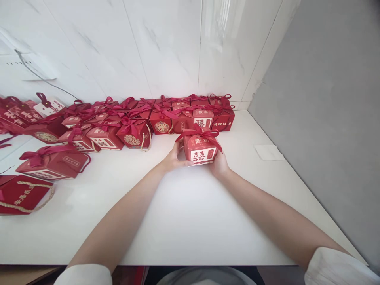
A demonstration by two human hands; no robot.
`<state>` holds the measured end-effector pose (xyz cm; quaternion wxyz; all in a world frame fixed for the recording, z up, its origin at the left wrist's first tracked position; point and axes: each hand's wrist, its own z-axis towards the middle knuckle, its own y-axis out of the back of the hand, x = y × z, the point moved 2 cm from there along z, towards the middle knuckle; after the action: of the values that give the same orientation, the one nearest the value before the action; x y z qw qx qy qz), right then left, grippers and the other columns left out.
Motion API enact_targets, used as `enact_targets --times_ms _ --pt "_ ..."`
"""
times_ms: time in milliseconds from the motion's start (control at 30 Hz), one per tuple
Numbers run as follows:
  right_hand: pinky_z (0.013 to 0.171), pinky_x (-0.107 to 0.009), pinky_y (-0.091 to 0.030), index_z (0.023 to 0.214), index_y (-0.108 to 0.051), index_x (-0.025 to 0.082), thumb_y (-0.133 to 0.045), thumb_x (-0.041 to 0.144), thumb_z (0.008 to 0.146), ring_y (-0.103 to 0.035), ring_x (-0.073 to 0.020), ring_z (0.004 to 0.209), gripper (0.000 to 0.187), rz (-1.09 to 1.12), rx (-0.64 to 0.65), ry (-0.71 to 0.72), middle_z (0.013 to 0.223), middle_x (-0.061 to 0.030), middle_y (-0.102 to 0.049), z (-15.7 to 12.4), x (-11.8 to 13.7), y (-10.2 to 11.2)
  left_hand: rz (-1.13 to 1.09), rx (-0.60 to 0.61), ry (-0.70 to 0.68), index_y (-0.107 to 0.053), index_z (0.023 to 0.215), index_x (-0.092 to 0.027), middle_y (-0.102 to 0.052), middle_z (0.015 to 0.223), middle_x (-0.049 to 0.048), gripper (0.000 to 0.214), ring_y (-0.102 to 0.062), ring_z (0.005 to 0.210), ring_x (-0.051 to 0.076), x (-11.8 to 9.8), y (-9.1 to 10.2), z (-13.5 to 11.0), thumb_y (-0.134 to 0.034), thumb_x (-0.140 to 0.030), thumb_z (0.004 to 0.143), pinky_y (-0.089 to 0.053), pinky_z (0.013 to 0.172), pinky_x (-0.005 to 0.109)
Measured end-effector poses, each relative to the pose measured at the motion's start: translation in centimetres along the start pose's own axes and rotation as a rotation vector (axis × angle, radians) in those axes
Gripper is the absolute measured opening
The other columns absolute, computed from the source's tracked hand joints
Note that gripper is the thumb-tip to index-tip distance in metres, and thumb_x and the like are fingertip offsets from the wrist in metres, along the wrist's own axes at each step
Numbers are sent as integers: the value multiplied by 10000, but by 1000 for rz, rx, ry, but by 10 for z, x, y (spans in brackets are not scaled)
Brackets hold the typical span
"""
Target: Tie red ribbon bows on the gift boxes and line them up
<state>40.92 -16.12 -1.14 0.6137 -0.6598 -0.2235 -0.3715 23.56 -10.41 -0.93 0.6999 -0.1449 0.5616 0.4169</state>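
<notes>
Between my two hands is a small red gift box (pixel 200 149) with a white label of dark characters and a red ribbon bow (pixel 199 132) on top. My left hand (pixel 175 157) grips its left side, the thumb lying along the lower front edge. On the other side my right hand (pixel 220 163) is closed against the box, its fingers mostly hidden behind it. Just beyond, a row of similar ribboned boxes stands along the wall, the nearest being a red box (pixel 223 118) and one with a round gold emblem (pixel 162 126).
More red boxes (pixel 49 162) are spread over the left of the white table (pixel 184 221), one with a rope handle (pixel 26 194) at the left edge. A white paper piece (pixel 268 152) lies at right beside a grey panel (pixel 332 118). A tiled wall (pixel 166 47) closes the back.
</notes>
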Motion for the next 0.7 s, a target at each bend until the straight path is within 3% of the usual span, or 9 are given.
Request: enact_targets --times_ms 267,700 --pt "818 -366 -619 938 -730 231 -550 498 906 -754 -226 912 324 49 23 -55 933 11 -793 4 1 3 53 0 39 -341 1487 -247 -440 1514 157 1078 -435 1392 385 5 -3 2 -914 -378 583 -315 1169 621" --pt "851 -377 -605 949 -715 236 -610 484 864 -740 -231 951 282 20 -13 -24 970 10 -786 5 -1 5 60 -17 12 -372 1472 -278 -484 1478 135 1061 -448 1381 379 9 -4 2 -918 -401 571 -314 1166 625"
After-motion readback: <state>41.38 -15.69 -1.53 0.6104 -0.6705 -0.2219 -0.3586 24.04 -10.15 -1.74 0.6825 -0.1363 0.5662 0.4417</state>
